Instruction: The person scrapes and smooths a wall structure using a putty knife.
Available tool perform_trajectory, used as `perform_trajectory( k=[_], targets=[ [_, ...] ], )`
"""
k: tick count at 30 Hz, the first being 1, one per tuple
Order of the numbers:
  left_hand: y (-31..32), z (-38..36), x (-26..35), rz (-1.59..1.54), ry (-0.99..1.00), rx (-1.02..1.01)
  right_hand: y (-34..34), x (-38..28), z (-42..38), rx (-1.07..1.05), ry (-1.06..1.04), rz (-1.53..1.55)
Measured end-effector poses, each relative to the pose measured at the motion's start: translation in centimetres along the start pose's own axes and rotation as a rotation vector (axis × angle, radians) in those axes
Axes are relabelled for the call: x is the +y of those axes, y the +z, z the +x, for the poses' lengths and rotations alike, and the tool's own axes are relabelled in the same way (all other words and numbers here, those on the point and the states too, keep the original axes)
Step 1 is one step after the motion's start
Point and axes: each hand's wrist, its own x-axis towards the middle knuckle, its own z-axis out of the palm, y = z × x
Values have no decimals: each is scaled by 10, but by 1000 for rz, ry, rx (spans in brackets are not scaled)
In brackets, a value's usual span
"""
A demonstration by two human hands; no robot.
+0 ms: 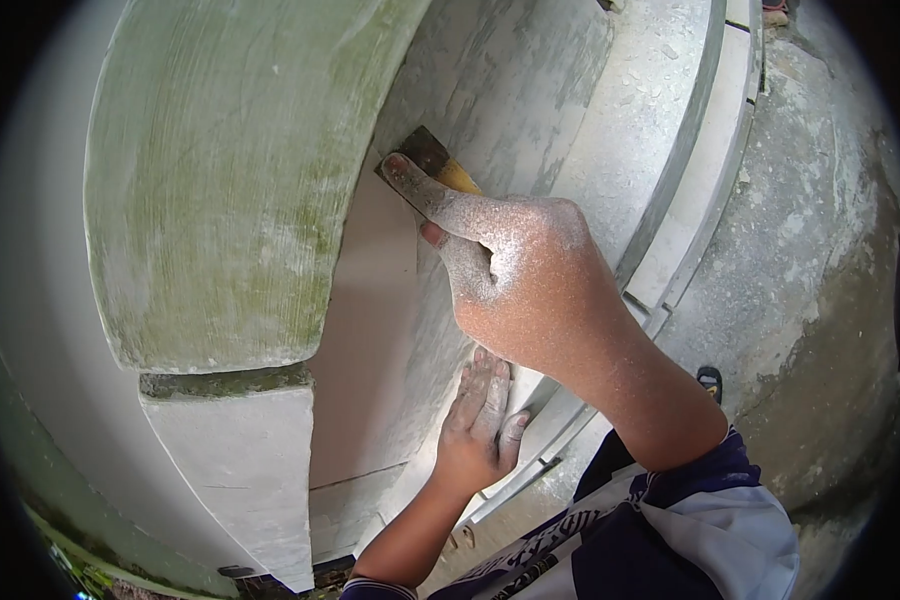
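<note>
My right hand (530,265), coated in white dust, is closed around a small dark tool with a yellow part (460,178). Its index finger stretches along the tool, near the edge of a curved greenish panel (230,180). The tool is against the grey-streaked inner surface (505,75), and my fingers hide part of it. Lower down, my left hand (478,425) lies with fingers stretched out on the pale surface near the curved ledge, holding nothing.
A white block (235,440) stands below the green panel. Curved pale ledges (660,160) run down the right side. Beyond them is a rough, stained concrete floor (780,190), with a dark shoe (710,382) partly visible near my right elbow.
</note>
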Motion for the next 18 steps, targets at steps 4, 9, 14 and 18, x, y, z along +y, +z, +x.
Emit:
perform_trajectory(
  k=[4, 9, 14, 18],
  targets=[
    [0, -2, -2, 16, -26, -31, 2, -4, -8, -63, 111, -60],
    [-3, 1, 0, 33, 10, 15, -2, -6, -13, -51, 126, -54],
    [-4, 5, 2, 11, 43, 43, 1, -9, 21, 67, 95, -97],
    [-5, 3, 5, 1, 30, 50, -1, -13, -5, -50, 197, -122]
  ],
)
